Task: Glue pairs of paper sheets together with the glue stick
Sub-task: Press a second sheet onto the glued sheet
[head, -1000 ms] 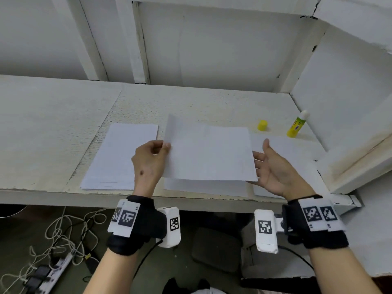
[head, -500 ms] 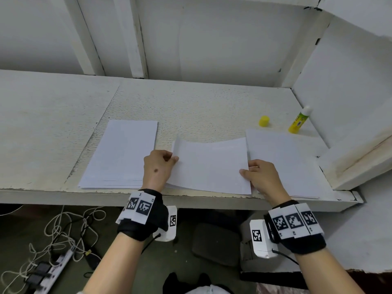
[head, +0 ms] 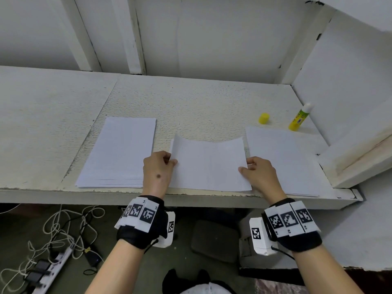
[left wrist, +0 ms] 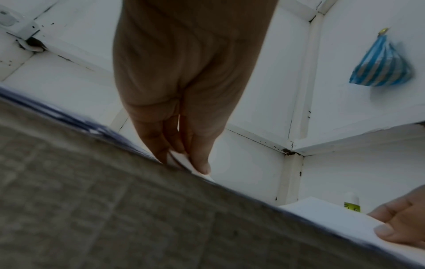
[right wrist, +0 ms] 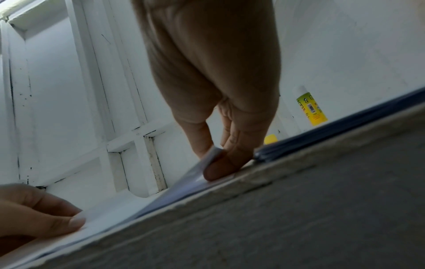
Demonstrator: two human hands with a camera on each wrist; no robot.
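Note:
A white paper sheet (head: 209, 164) lies at the front middle of the white shelf (head: 191, 102), its far edge sagging in a curve over a sheet beneath. My left hand (head: 158, 168) pinches its left edge (left wrist: 184, 162) between thumb and fingers. On the other side my right hand (head: 257, 169) pinches the right edge (right wrist: 214, 154). A stack of white sheets (head: 122, 151) lies to the left, another stack (head: 282, 160) to the right. The yellow glue stick (head: 299, 118) stands uncapped at the back right, its yellow cap (head: 264, 118) beside it.
A raised white ledge (head: 356, 158) borders the shelf on the right and a white wall closes the back. Under the shelf lie a tangle of cables with a power strip (head: 48, 266). A blue striped bag (left wrist: 381, 65) hangs on the wall.
Both hands have brought the lifted sheet down from mid-air onto the sheet lying at the front middle, and the right hand went from open to pinching the sheet's right edge.

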